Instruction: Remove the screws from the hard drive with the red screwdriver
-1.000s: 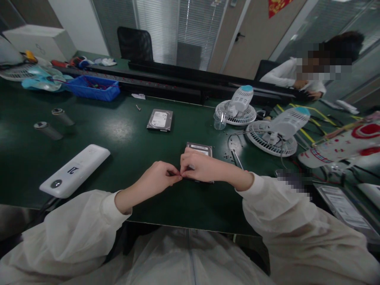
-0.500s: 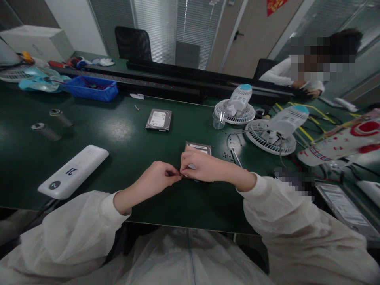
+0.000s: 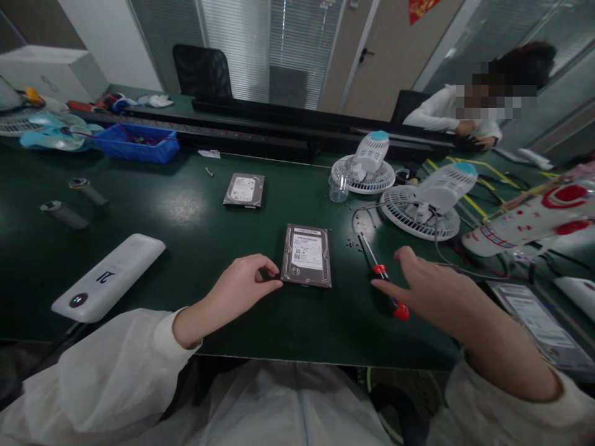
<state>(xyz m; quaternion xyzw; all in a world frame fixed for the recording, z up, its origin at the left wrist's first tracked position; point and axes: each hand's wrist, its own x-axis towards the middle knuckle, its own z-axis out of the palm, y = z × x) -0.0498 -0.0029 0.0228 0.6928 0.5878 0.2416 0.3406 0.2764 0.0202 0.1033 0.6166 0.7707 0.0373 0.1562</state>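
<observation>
A hard drive lies flat on the green table, label side up. My left hand is at its lower left edge, thumb and fingers apart with nothing visible between them; whether a fingertip touches the drive I cannot tell. To the right lies a screwdriver with a red and black handle, its shaft angled toward the upper left. My right hand hovers over the handle, thumb and fingers spread, not wrapped around it. Small screws are scattered near the screwdriver's tip.
Another hard drive lies farther back. A white power bank and two metal cylinders are at left, a blue bin behind. White fan parts and a clear cup stand at right. A person sits across.
My right hand has left the drive and moved right to the screwdriver, its fingers opening. My left hand stays near the drive's corner, its fingertips now apart. The drive is uncovered.
</observation>
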